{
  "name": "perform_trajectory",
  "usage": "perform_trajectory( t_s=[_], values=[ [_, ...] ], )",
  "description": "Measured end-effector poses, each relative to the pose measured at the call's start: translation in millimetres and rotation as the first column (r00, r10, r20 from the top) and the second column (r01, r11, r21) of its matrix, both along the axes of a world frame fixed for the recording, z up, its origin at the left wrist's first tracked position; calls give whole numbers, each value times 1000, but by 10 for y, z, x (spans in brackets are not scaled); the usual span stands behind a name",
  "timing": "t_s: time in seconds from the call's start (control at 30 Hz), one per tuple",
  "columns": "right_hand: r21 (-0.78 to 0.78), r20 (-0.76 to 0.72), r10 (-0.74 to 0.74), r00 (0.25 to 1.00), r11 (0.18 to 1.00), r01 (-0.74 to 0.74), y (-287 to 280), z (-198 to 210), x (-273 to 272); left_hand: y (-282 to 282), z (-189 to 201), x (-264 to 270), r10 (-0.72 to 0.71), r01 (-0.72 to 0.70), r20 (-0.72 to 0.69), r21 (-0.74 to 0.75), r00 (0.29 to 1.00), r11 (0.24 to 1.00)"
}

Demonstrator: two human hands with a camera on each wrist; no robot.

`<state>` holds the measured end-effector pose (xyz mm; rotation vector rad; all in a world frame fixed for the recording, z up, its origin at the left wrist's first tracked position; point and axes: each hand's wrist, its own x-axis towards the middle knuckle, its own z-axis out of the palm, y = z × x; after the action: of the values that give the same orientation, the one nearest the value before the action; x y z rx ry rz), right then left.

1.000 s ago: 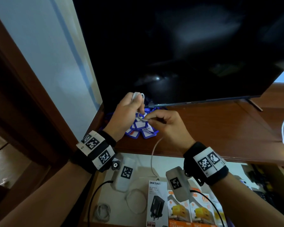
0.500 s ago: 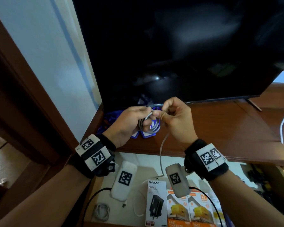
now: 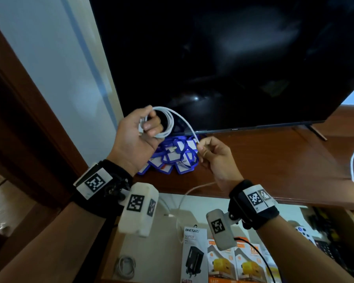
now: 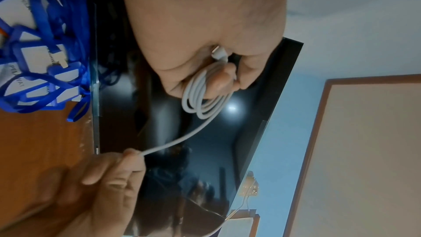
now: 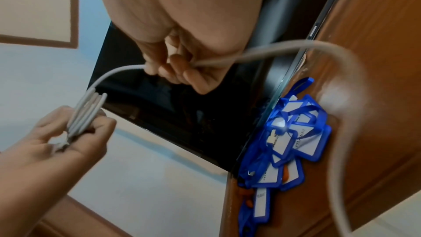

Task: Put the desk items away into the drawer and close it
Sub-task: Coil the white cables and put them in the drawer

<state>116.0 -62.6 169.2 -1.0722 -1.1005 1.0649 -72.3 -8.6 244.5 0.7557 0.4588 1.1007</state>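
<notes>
Cable [image 3: 168,119] coil gripped in left hand [image 3: 135,137]; right hand [image 3: 215,158] pinches loose strand above desk edge [image 3: 192,188].

The television [image 3: 233,64] stands close behind both hands and walls off the back of the desk [image 3: 274,160], leaving only the strip of wood in front of its lower edge to move over. On the left of that strip a heap of blue tags [image 3: 172,158] lies under the left hand [image 3: 135,135] and just beside the right hand [image 3: 215,158], and a white cable [image 3: 168,119] stretches between the two hands, while the wood to the right lies bare up to the television's foot [image 3: 317,133]. Below the desk edge the open drawer [image 3: 192,205] holds charger boxes [image 3: 223,260] at its front and a small cable coil [image 3: 127,266] in the left corner, with bare floor between them and toward the back.
</notes>
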Motion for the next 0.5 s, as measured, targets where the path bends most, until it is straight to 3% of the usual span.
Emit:
perform_trajectory(
  t_s=[0.13,0.3,0.37,0.5],
  values=[
    [10,260,-53,964,999,52,67,-66,-69,65,4,22,178,-176,-33,49,983,983],
    [71,608,32,793,993,-95,24,55,-161,64,-34,72,300,-246,-273,217,914,945],
    [66,656,63,752,988,-141,-5,130,-196,60,-76,87,326,-208,-414,306,850,929],
    [47,583,147,799,976,-214,-41,239,-212,-15,-163,127,349,-28,-642,454,683,890]
  ],
)
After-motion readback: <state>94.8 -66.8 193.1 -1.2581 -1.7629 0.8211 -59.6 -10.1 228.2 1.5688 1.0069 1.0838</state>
